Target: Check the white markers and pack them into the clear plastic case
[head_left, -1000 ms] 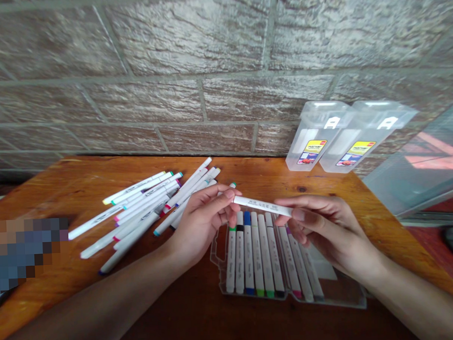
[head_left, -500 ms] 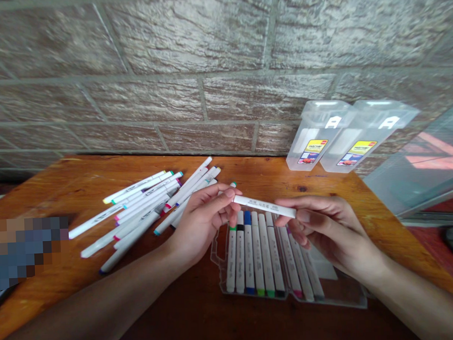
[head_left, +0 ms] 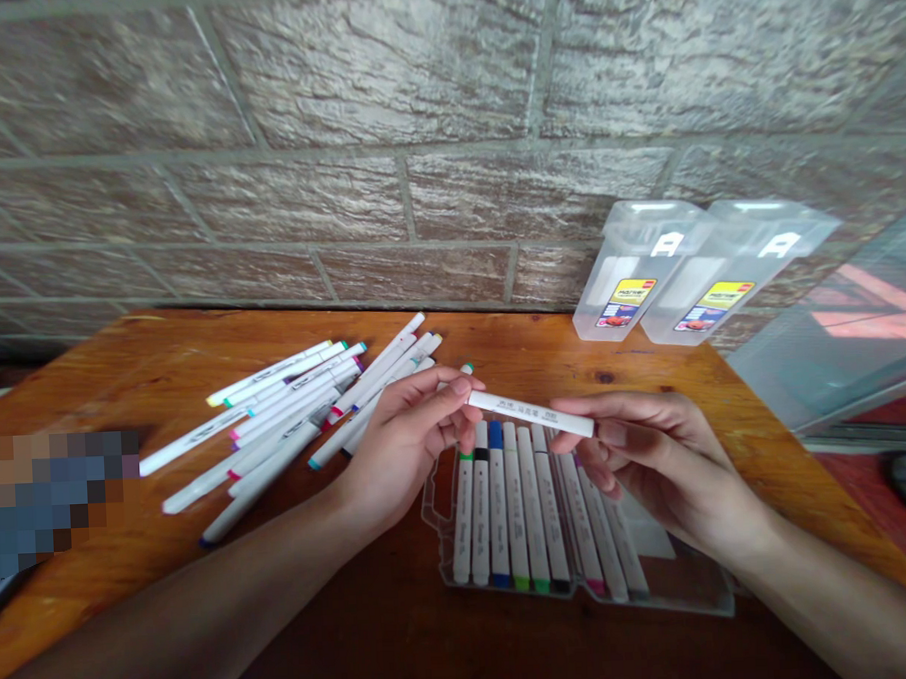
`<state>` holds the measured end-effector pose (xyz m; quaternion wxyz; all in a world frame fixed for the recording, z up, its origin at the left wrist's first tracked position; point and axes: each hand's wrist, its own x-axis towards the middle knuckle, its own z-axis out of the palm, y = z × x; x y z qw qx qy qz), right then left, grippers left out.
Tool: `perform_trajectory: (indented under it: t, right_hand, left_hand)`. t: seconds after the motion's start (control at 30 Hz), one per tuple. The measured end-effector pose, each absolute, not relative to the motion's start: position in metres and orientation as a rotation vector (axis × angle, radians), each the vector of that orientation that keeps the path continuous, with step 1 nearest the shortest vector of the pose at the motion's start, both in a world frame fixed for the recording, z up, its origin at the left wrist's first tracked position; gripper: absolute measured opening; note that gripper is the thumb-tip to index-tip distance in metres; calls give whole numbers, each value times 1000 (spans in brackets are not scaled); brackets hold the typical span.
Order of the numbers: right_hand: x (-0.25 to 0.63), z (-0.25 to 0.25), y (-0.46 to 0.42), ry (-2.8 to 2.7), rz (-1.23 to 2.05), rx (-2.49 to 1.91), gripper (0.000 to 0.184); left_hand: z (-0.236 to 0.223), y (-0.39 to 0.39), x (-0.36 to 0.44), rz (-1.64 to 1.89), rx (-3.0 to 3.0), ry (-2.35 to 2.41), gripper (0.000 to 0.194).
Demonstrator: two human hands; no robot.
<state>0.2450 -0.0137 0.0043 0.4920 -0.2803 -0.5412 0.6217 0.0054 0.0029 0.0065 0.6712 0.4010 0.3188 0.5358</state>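
The left hand and right hand pinch 1 long white marker pen at its 2 ends with the fingertips, level above a clear plastic case holding white markers side by side. 2 clear plastic boxes stand near the back right corner of the orange wooden table.

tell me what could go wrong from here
The white marker is pinched only near its ends by the left hand and right hand, so it might slip and fall onto the rows in the clear plastic case. The loose markers beside the left hand could roll if bumped.
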Motion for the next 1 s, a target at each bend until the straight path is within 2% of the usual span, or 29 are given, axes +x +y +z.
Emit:
perform_trajectory:
  t: [0.5,1.0]
  right_hand:
    - [242,1,-12,-1341,1423,-802,17]
    - [243,4,-13,-1367,1429,-760,23]
  left_hand:
    - [2,2,3,1229,1039,733,12]
    - [2,2,3,1239,1036,732,13]
